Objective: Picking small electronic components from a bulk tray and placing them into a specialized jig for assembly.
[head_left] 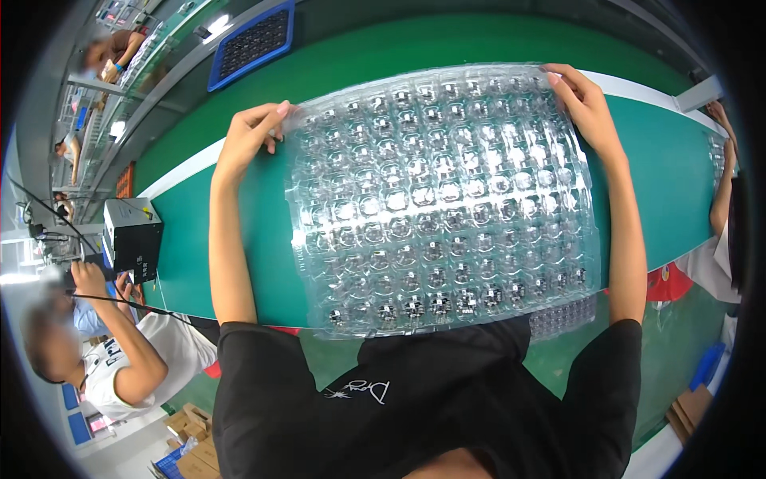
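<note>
At the far left, a co-worker in a white shirt [116, 371] sits with one hand raised beside thin black cables. Above, beyond the near bench, another person in a brown top [126, 44] leans over a line of work. Next comes a box [132, 243], pale on top and black in front, standing at the left end of the green table [187, 247]; open cartons [199, 455] lie below it on the floor. Farther along at the top, a blue tray [251, 46] with dark pockets lies beyond the table's white edge. The left hand [255, 137] pinches the far left corner of the clear tray [439, 195] between thumb and fingers. This tray spans the middle, in front of the person, over the table; whether its underside touches the tabletop I cannot tell. Its rows of round pockets hold small dark and silvery parts, clearest along the near edge, while glare whitens a band across the centre. The near edge reaches the person's black shirt [447, 383]. Right of centre, part of a second tray [565, 318] shows beneath that edge. The right hand [582, 102] grasps the far right corner by the fingertips. Farther right are a red stool [670, 284], another co-worker's arm [721, 199] at the table and, lower down, brown cardboard [692, 409].
</note>
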`<state>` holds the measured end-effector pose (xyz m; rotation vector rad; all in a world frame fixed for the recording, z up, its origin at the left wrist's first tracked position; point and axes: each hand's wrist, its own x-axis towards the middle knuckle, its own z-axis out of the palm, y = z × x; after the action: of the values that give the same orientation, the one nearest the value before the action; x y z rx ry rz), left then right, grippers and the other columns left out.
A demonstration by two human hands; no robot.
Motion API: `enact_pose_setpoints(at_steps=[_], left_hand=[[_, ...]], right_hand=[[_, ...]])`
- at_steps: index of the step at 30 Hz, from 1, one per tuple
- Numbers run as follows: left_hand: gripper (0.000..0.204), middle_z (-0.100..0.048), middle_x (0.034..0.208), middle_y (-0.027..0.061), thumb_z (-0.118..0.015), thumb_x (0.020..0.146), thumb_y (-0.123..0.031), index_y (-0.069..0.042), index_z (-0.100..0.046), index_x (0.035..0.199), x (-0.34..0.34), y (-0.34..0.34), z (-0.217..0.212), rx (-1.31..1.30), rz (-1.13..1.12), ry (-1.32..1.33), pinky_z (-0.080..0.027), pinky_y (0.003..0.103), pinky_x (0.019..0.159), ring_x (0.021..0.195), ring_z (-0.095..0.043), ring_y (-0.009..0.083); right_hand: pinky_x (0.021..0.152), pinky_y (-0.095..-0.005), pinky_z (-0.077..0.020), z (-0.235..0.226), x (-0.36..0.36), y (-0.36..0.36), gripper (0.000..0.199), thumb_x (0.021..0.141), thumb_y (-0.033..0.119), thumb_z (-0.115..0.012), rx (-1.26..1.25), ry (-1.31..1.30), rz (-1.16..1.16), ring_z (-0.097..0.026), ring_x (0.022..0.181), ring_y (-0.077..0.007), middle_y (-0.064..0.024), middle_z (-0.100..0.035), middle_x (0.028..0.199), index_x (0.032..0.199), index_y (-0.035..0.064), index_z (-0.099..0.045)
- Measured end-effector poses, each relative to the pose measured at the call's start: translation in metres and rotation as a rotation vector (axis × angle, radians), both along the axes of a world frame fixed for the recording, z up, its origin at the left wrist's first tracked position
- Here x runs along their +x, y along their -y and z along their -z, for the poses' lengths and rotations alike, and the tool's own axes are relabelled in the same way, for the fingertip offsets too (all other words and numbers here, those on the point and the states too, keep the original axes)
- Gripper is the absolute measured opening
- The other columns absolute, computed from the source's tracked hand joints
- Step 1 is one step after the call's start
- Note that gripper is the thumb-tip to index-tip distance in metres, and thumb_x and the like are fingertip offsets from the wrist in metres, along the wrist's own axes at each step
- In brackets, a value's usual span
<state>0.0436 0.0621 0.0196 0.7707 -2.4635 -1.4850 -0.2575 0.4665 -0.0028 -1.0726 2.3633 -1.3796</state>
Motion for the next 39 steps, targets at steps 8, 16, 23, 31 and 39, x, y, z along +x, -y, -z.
enact_pose_setpoints(at_steps=[8,16,23,31,39], left_hand=[[0.036,-0.057,0.072,-0.003,-0.06,0.1,-0.036,-0.005,-0.076,0.109,-0.005,-0.017,0.009,-0.088,0.002,-0.06,-0.034,0.022,0.049,0.055,-0.044,0.0062],[0.037,-0.055,0.069,-0.0045,-0.06,0.101,-0.034,-0.001,-0.074,0.11,0.004,0.027,0.044,-0.043,0.014,-0.161,-0.028,0.02,0.045,0.052,-0.038,0.0023],[0.036,-0.066,0.09,-0.0017,-0.061,0.1,-0.033,-0.002,-0.073,0.112,0.001,0.023,0.044,-0.003,0.006,-0.147,-0.031,0.019,0.048,0.057,-0.04,0.0013],[0.038,-0.066,0.098,-0.0008,-0.058,0.102,-0.035,-0.003,-0.069,0.118,-0.001,0.014,0.031,-0.005,-0.002,-0.105,-0.03,0.019,0.049,0.058,-0.039,0.0003],[0.04,-0.066,0.101,0.0008,-0.058,0.102,-0.037,-0.002,-0.067,0.119,0.002,0.014,0.022,0.028,0.03,-0.106,-0.031,0.018,0.052,0.061,-0.042,-0.0003]], right_hand=[[0.06,-0.0272,-0.0422,0.008,-0.002,-0.008,0.035,0.097,0.033,-0.063,0.097,-0.13,0.05,-0.05,0.066,-0.0075,0.001,-0.056,0.069,0.12,0.007,-0.068],[0.058,-0.0309,-0.0413,0.003,0.0,-0.002,0.036,0.096,0.033,-0.065,0.022,-0.172,0.031,-0.05,0.058,-0.0116,-0.004,-0.056,0.063,0.115,0.0032,-0.069],[0.058,-0.0298,-0.0413,0.002,-0.002,-0.004,0.038,0.096,0.034,-0.065,0.047,-0.173,0.043,-0.05,0.059,-0.0111,-0.0038,-0.056,0.063,0.117,0.0026,-0.068],[0.058,-0.0345,-0.043,0.003,0.0,0.0,0.035,0.094,0.036,-0.065,0.025,-0.157,0.064,-0.057,0.058,-0.0179,-0.0054,-0.06,0.062,0.109,0.0049,-0.071],[0.058,-0.0278,-0.0407,0.004,-0.001,0.003,0.034,0.098,0.034,-0.064,0.051,-0.117,0.04,-0.05,0.061,-0.0079,-0.0016,-0.056,0.065,0.116,0.0051,-0.069]])
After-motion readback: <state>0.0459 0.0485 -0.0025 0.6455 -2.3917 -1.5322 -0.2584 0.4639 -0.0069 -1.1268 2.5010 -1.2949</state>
